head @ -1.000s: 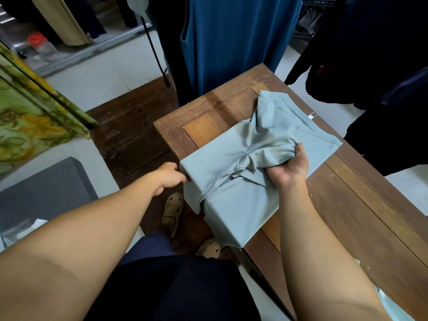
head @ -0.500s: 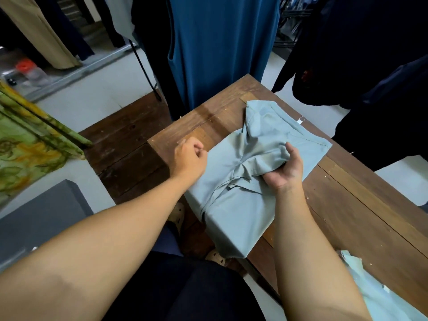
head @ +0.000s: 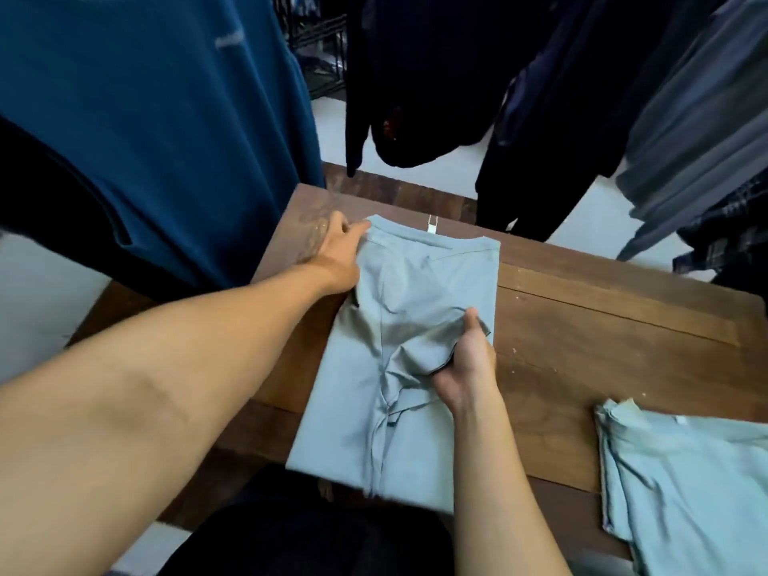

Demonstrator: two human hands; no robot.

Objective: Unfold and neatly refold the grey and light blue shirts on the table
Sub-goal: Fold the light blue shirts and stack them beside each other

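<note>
Grips a bunched ridge of the folded grey fabric shirt (head: 353,430) with the right hand (head: 465,363), thumb on top, fingers curled under the cloth. Pinches the same shirt's far corner with the left hand (head: 338,247), fingers closed on the hem, up and to the left of the right-hand grip. Between the 2 grips, creased cloth flat on the brown wooden plank table (head: 602,318), with the near end draped over the table's front edge below the right-hand grip. Just right of the left-hand grip, at the far hem, a small white tag (head: 432,226). Well to the right of the right-hand grip and nearer, a folded pale light blue shirt (head: 685,484) on the same table, apart from the grey one. Above the left-hand grip, a hanging teal garment (head: 166,118); beyond both grips, dark hanging clothes (head: 436,76).
</note>
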